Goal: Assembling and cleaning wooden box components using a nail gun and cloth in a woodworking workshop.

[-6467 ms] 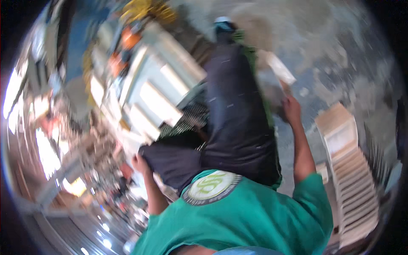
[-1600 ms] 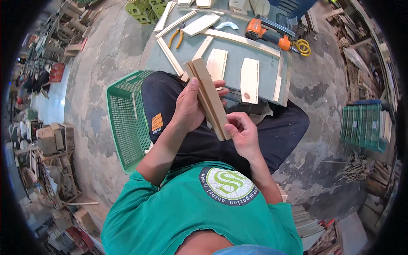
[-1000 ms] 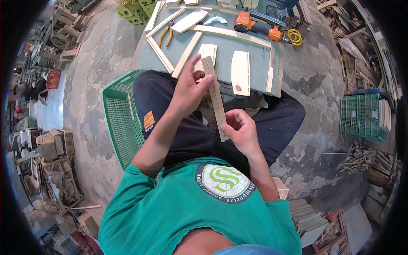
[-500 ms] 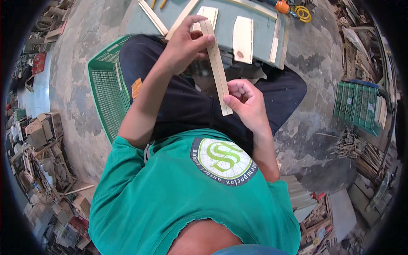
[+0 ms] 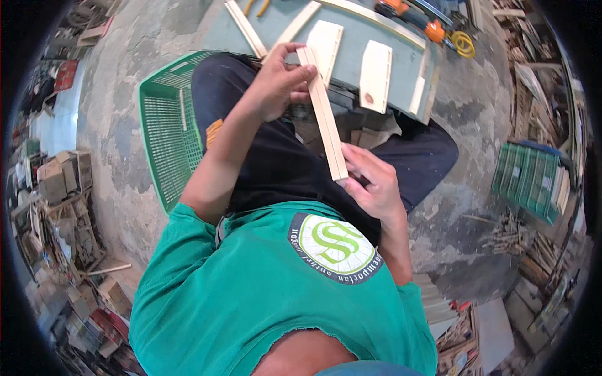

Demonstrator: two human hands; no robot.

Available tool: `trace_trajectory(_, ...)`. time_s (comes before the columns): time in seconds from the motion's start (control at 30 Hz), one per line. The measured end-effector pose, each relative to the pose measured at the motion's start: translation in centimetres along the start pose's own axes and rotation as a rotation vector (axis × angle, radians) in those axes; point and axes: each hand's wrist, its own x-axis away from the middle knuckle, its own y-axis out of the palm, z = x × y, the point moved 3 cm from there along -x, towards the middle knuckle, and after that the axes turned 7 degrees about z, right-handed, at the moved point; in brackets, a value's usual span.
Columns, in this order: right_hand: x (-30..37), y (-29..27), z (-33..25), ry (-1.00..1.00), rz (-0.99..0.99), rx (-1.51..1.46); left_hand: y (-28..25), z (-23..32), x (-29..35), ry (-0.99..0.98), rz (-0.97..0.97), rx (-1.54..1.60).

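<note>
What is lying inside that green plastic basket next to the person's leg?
One thin pale stick lies on the mesh floor of the green basket; the rest that shows looks bare. The person's dark-trousered leg and left forearm cover its right side.

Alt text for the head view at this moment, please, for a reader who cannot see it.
Seen from above, a seated person in a green shirt holds a pale wooden slat over their lap, left hand gripping its far end and right hand its near end. A green plastic basket sits at their left, and flat wooden boards lie ahead on a grey panel.
</note>
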Motion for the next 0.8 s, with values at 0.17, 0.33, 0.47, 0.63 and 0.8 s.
trace_trajectory(0.17, -0.4, 0.8, 0.2, -0.149, -0.011, 0.155, -1.5, -1.1, 0.5, -0.041, 0.001, 0.036)
trace_trajectory(0.33, -0.8, 1.3, 0.7, -0.175, -0.058, 0.196, -3.1, -1.2, 1.2, -0.053, 0.022, 0.063)
trace_trajectory(0.47, -1.1, 2.0, 1.1, -0.154, -0.085, 0.189, -4.2, -0.9, 2.0, -0.052, 0.086, 0.054)
trace_trajectory(0.63, -1.9, 3.2, 0.5, -0.192, -0.105, 0.235, -5.6, -1.0, 3.0, -0.057, 0.148, 0.079)
trace_trajectory(0.8, -3.1, 4.1, -0.6, -0.261, -0.031, 0.195, -6.7, 0.0, 4.5, 0.005, 0.2, 0.208)
